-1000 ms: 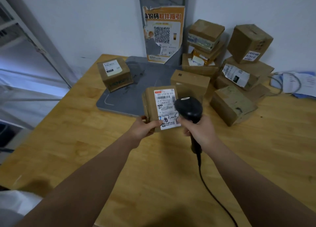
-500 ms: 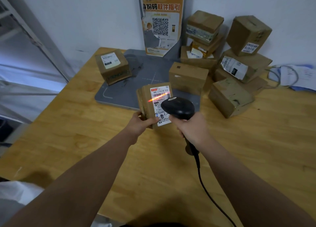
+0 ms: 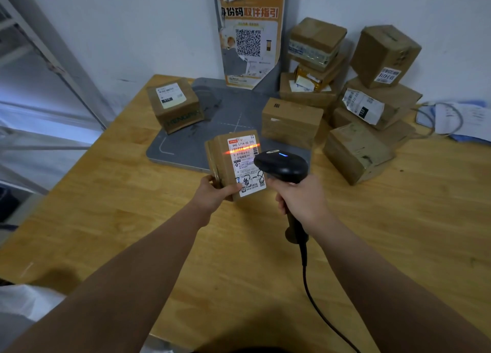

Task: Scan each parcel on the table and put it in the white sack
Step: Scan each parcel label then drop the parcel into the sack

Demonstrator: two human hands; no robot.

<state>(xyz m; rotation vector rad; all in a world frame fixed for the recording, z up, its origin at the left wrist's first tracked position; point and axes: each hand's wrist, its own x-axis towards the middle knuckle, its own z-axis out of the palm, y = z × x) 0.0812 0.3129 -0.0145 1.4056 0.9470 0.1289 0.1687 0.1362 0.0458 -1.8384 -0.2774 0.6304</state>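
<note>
Left hand (image 3: pixel 212 193): grips parcel (image 3: pixel 221 164) upright.
Right hand (image 3: pixel 303 201): grasps scanner (image 3: pixel 281 164), red beam across parcel's label (image 3: pixel 245 166).
Sack (image 3: pixel 24 299): white corner, probably, beside bench (image 3: pixel 132 206).

Parcel depot: pickup poster (image 3: pixel 249 42), boxes (image 3: pixel 372 108).

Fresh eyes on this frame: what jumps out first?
First, the orange scan line glowing across the label of the parcel. The left hand holds the parcel up at mid-frame, and the right hand aims a black scanner at it. Next, the heap of brown boxes at the table's far right, and the orange poster on the wall.
</note>
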